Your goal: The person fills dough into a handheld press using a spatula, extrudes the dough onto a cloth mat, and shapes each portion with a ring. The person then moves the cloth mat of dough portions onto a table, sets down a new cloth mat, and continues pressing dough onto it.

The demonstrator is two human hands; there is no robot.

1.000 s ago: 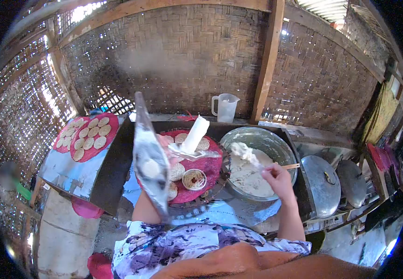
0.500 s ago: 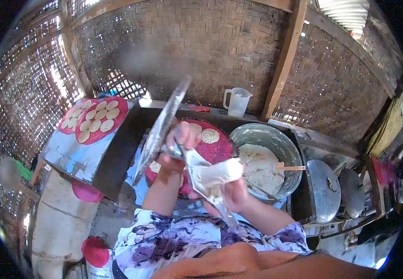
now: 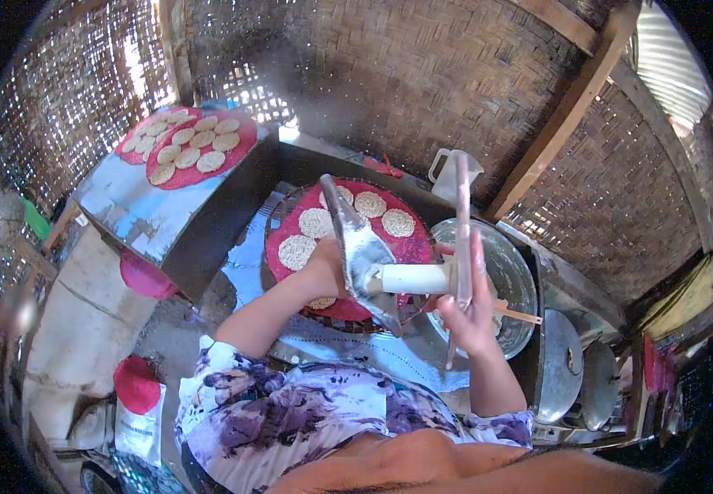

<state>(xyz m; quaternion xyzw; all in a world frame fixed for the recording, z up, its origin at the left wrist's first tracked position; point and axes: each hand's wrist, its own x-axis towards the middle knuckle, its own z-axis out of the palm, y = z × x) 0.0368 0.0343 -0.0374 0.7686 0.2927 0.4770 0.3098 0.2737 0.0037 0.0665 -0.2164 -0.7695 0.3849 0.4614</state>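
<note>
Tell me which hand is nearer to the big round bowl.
The right. The right hand is over the bowl's left side, while the left hand is farther left, over the red mat.

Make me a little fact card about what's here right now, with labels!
Left hand: holds dished silver metal plate
Right hand: grips narrow-looking grey plate
Between plates: white cylinder
On round pink mat: round, pale, bumpy discs
Beside mat: big round basin
Behind basin: see-through plastic jug
</note>
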